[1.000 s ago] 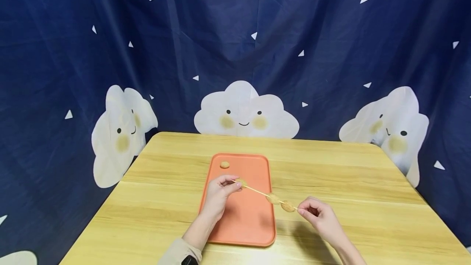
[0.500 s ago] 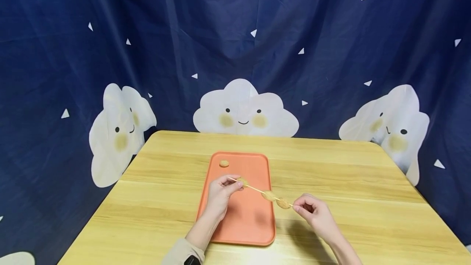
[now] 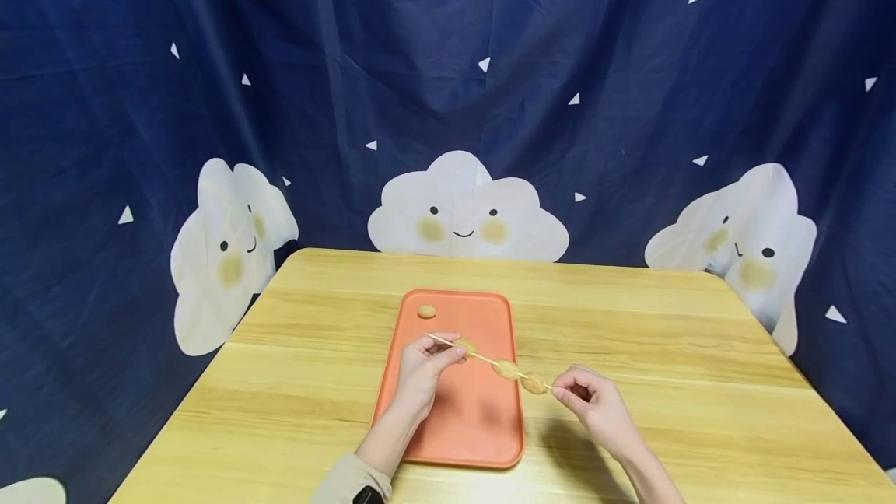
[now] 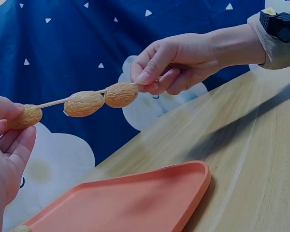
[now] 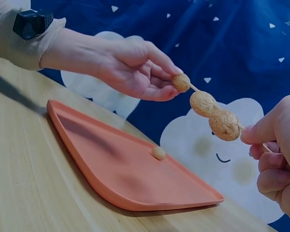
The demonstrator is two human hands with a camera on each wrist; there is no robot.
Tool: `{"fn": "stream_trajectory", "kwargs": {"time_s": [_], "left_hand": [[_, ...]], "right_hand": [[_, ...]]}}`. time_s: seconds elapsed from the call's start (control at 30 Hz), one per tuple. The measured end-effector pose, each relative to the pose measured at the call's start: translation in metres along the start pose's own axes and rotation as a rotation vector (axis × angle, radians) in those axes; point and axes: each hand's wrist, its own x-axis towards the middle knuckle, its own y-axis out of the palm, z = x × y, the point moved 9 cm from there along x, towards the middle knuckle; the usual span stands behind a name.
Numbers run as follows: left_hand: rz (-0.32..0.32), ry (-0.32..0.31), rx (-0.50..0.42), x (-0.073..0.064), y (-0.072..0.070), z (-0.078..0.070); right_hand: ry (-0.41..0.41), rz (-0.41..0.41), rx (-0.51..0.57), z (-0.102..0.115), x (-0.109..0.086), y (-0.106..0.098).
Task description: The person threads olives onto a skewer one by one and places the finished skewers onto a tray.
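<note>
A thin wooden skewer (image 3: 484, 358) is held slantwise above the tray, with wrinkled golden-brown fried balls on it. My left hand (image 3: 418, 376) pinches one fried ball (image 4: 25, 117) between thumb and fingers; the skewer passes through it and its tip sticks out beyond that hand. Further along, a middle fried ball (image 4: 84, 104) and an end fried ball (image 5: 225, 124) touch each other, a gap away from the pinched one. My right hand (image 3: 596, 409) pinches the skewer's other end, close to the end ball. One loose fried ball (image 3: 426, 311) lies in the tray's far left corner.
The orange rectangular tray (image 3: 462, 438) rests on the wooden table (image 3: 665, 348), under my left hand and the skewer. Behind the table hangs a dark blue curtain (image 3: 420, 61) with white clouds and triangles.
My right hand has moved left with the skewer and the two outer balls. More of the skewer's tip now shows past my left hand, which has stayed nearly in place.
</note>
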Motion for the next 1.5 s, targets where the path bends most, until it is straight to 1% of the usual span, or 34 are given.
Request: {"fn": "stream_trajectory", "kwargs": {"time_s": [0.23,0.53,0.73,1.0,1.37,1.5], "left_hand": [[-0.002,-0.001,0.014,-0.001,0.001,0.0],[0.013,-0.001,0.016,-0.003,0.005,0.0],[0.023,-0.011,0.01,-0.003,0.006,0.003],[0.027,-0.013,0.005,-0.003,0.007,0.002],[0.028,-0.02,0.0,-0.003,0.008,0.008],[0.04,-0.034,0.007,-0.003,0.008,0.01]], "right_hand": [[-0.013,-0.012,0.0,0.003,0.001,0.003],[-0.027,-0.008,0.012,0.006,0.002,0.006],[-0.023,-0.001,0.027,0.005,0.001,0.007],[-0.009,0.002,0.044,0.003,0.001,0.01],[0.001,0.005,0.046,0.002,0.001,0.011],[-0.018,0.009,0.025,0.002,-0.001,0.011]]}}
